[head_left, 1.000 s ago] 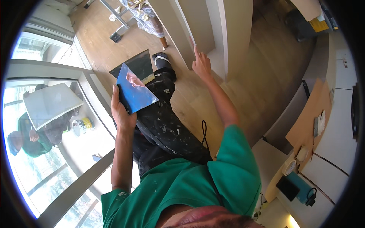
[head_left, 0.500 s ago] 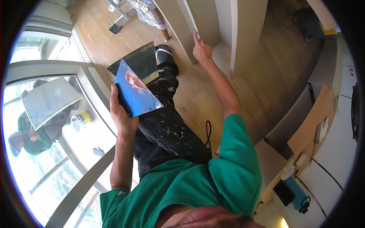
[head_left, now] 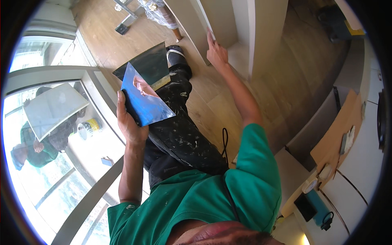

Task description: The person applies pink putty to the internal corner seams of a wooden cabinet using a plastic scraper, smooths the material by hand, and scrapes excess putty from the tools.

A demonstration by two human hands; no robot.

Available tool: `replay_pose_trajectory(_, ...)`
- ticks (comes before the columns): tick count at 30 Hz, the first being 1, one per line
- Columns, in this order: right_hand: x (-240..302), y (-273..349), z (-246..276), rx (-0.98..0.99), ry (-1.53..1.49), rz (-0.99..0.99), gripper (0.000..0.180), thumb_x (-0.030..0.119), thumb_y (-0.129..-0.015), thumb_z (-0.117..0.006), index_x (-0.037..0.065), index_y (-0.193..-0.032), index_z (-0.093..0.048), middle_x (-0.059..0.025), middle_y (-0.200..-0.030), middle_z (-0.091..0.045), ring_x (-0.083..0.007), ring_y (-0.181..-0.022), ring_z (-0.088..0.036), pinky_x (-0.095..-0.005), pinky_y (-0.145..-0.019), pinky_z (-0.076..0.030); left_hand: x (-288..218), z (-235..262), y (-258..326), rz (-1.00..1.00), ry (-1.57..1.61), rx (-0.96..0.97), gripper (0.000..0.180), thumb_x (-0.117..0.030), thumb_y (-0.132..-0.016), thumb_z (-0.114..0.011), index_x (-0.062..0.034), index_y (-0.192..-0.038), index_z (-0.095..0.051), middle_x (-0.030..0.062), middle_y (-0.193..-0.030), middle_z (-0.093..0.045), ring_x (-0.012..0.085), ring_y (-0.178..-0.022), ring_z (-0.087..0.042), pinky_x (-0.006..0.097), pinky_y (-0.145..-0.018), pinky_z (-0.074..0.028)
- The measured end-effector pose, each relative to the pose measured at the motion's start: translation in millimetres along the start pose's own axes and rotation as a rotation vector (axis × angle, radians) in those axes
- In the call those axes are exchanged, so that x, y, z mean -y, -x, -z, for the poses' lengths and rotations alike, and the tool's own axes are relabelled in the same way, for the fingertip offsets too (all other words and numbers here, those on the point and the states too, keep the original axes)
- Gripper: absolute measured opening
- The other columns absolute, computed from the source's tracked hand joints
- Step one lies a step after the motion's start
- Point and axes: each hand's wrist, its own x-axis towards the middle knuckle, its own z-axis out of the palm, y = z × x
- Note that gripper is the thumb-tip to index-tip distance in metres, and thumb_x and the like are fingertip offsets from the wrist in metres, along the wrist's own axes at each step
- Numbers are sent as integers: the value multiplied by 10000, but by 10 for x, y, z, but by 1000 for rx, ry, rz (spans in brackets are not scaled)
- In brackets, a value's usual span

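My left hand (head_left: 132,124) grips a flat, blue-looking plate (head_left: 143,106) by its dark left edge, thumb along the side. A pinkish-brown patch shows on the plate's face; I cannot tell whether it is paste or a reflection. My right hand (head_left: 217,54) reaches forward to a beige cabinet panel (head_left: 192,30). Its index finger is stretched along a thin pale strip (head_left: 205,16) at the panel, and the other fingers are curled. Whatever those fingers hold, if anything, is hidden.
Near my shoe (head_left: 176,55), a dark board (head_left: 143,61) lies beyond the plate. A plastic-wrapped furniture leg (head_left: 169,20) stands ahead. Window glass (head_left: 53,171) borders my left. At right is a counter edge (head_left: 339,126) with tools and a teal object (head_left: 318,210).
Both hands keep almost the same places. The right index finger has shifted very slightly up and left, and the plate is nearly still.
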Motion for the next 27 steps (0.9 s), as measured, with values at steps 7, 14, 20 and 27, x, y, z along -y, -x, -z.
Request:
replay_pose_trajectory(7,-119,-140,-99,42,39,-15,927,87,-803,-592,122,-1599,-118,-250,-1061,-703,-394,-795,-720,-481,-726,-594,7,-12,-7,18,20,-7,396,-388,-1028,-550,-41,-1214,-596,82,-1061,-667,186,-939,-670,345,-849,-562)
replay_pose_trajectory(14,-293,88,-425,151,20,-101,984,72,-793,-593,181,-1612,-59,-252,-1015,-713,-389,-786,-725,-470,-729,-595,0,0,19,20,58,49,344,-329,-1043,-531,-63,-1253,-585,65,-1119,-656,182,-1011,-658,352,-899,-544)
replay_pose_trajectory(20,-396,236,-680,146,-16,-159,1012,59,-801,-599,214,-1613,-15,-242,-980,-718,-414,-807,-715,-489,-736,-587,3,18,-12,28,52,58,360,-346,-1040,-533,-61,-1255,-582,71,-1107,-661,184,-983,-665,351,-880,-551)
replay_pose_trajectory(27,-544,414,-842,255,-17,-191,1013,53,-808,-586,204,-1612,12,-251,-943,-712,-440,-829,-703,-520,-747,-576,4,8,5,15,31,-3,361,-373,-1032,-548,-59,-1200,-610,66,-1053,-674,175,-935,-668,341,-859,-552)
